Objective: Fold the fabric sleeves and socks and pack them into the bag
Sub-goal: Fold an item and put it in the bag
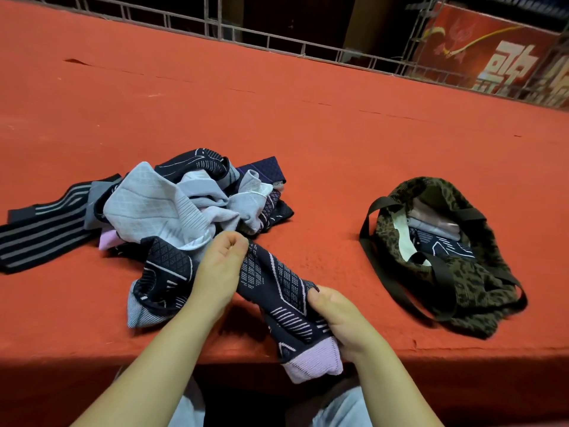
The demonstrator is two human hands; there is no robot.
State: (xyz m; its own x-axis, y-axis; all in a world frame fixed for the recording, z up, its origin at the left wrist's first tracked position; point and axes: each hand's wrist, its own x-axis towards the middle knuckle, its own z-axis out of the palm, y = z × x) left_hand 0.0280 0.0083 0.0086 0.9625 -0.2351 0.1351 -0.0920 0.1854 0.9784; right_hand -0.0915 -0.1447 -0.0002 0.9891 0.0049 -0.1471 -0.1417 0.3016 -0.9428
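A dark navy sleeve [277, 288] with a white diamond pattern and a lilac cuff stretches between my hands at the table's front edge. My left hand [218, 269] pinches its upper end, and my right hand [338, 318] grips its lower part beside the lilac cuff. A heap of sleeves and socks [184, 201], pale grey, navy and striped, lies just behind my left hand. The leopard-print bag [468, 282] with black straps lies open to the right, with folded pieces inside.
The red cloth-covered table [308, 118] stretches wide behind the pile. A long black sleeve with grey stripes [40, 235] trails off to the far left. A metal railing [215, 26] runs along the far edge, with a red banner [492, 57] at the back right.
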